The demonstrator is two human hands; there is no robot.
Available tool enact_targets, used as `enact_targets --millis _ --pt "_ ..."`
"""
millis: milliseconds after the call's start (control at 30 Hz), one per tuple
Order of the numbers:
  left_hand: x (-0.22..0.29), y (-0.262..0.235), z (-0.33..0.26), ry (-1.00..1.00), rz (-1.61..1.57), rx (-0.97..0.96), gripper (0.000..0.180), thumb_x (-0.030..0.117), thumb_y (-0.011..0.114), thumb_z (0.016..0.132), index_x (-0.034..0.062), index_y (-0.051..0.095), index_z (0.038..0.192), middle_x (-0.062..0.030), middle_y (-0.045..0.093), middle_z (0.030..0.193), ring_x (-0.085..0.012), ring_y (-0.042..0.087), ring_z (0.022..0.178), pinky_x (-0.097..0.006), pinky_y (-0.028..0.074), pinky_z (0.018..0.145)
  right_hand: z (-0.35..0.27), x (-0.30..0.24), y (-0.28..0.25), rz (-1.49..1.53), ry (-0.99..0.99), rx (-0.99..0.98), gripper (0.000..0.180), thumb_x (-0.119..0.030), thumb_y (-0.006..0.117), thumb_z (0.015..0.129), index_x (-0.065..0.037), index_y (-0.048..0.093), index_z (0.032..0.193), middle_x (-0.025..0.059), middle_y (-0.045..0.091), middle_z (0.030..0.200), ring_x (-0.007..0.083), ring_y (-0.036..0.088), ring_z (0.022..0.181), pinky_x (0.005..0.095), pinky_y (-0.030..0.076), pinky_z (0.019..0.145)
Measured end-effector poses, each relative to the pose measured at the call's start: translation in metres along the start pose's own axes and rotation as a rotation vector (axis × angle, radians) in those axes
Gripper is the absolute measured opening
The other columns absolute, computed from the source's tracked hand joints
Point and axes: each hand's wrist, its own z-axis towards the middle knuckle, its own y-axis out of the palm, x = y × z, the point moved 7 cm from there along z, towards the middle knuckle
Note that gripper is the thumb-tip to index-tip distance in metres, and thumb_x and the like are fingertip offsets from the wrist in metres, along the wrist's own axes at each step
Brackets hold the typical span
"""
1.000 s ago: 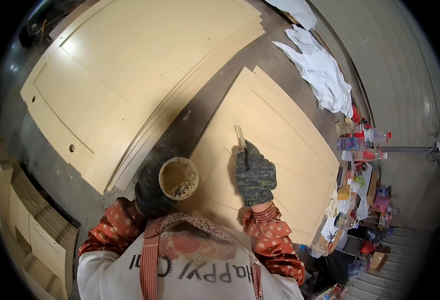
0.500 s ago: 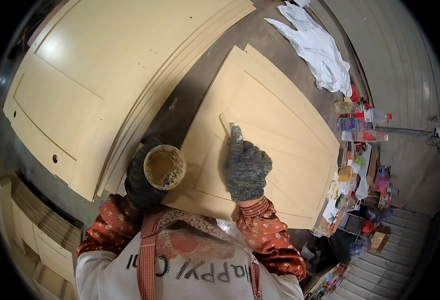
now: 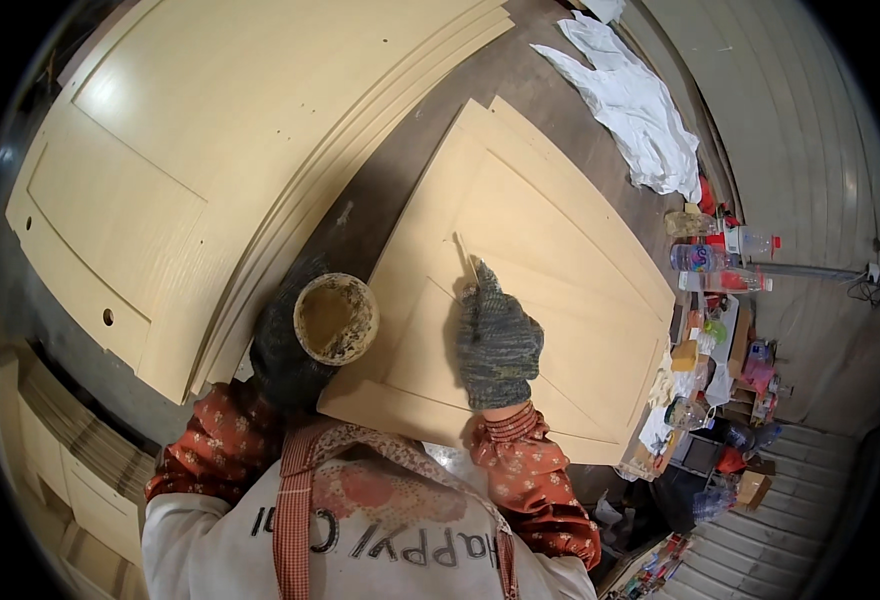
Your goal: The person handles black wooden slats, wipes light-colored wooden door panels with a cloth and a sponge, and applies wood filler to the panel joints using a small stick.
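Note:
My left hand [image 3: 285,355], in a dark, worn work glove, is closed around a round cup [image 3: 336,318]. Tan-brown paste lies inside the cup, and its rim is crusted. My right hand [image 3: 500,345], gloved in dark grey knit, is closed on a thin pale stick-like tool [image 3: 465,252]; its exact kind is not clear. The tool's tip is at the face of a cream panel [image 3: 560,260] with framed grooves, close to the middle of the panel. Whether the tip touches the surface I cannot tell. The cup is just left of the panel's left edge.
A stack of cream panels [image 3: 160,180] with small holes fills the left side. White cloth [image 3: 635,110] lies on the dark tabletop [image 3: 370,190] at the far right. Plastic bottles [image 3: 700,258] and clutter line the right edge. More panels [image 3: 80,460] stand at lower left.
My right hand has drawn slightly back toward me with the stick-like tool, more of which now shows. The cup in my left hand has shifted slightly forward.

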Motion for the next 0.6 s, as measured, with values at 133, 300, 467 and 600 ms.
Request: enact_targets --millis 133,300,467,600 --pt "0.007 0.002 0.006 -0.001 -0.063 0.022 0.063 0.016 0.070 0.076 -0.0005 0.042 0.129 -0.0145 0.053 0.121 -0.0244 0.052 0.109 -0.036 0.042 0.093 0.001 0.001 0.005 0.196 0.048 -0.047 0.028 -0.024 0.057 0.085 -0.009 0.062 0.108 0.0094 0.061 0.066 0.0244 0.059 0.054 0.0375 0.045 0.048" --pt "-0.011 0.004 0.001 -0.011 -0.080 0.008 0.061 0.014 0.072 0.075 0.0005 0.044 0.128 -0.0135 0.054 0.119 -0.0230 0.053 0.108 -0.035 0.044 0.092 0.000 -0.005 0.009 0.152 0.014 -0.047 0.027 -0.022 0.059 0.083 -0.009 0.062 0.107 0.0092 0.061 0.066 0.0244 0.059 0.053 0.0375 0.045 0.047" --pt "-0.016 0.008 0.002 0.047 -0.114 -0.021 0.062 0.014 0.074 0.073 0.0005 0.045 0.126 -0.0134 0.055 0.118 -0.0222 0.054 0.106 -0.034 0.045 0.091 -0.001 -0.017 0.007 -0.098 -0.070 -0.061 0.029 -0.019 0.060 0.081 -0.008 0.060 0.108 0.0081 0.060 0.065 0.0235 0.057 0.051 0.0373 0.044 0.045" --pt "-0.024 0.010 -0.001 -0.094 -0.169 -0.002 0.063 0.013 0.075 0.073 0.0003 0.044 0.127 -0.0129 0.055 0.118 -0.0210 0.054 0.105 -0.034 0.045 0.090 -0.004 -0.024 0.006 -0.199 -0.174 0.029 0.022 -0.019 0.059 0.081 -0.004 0.061 0.098 0.0066 0.056 0.059 0.0229 0.054 0.046 0.0372 0.042 0.041"
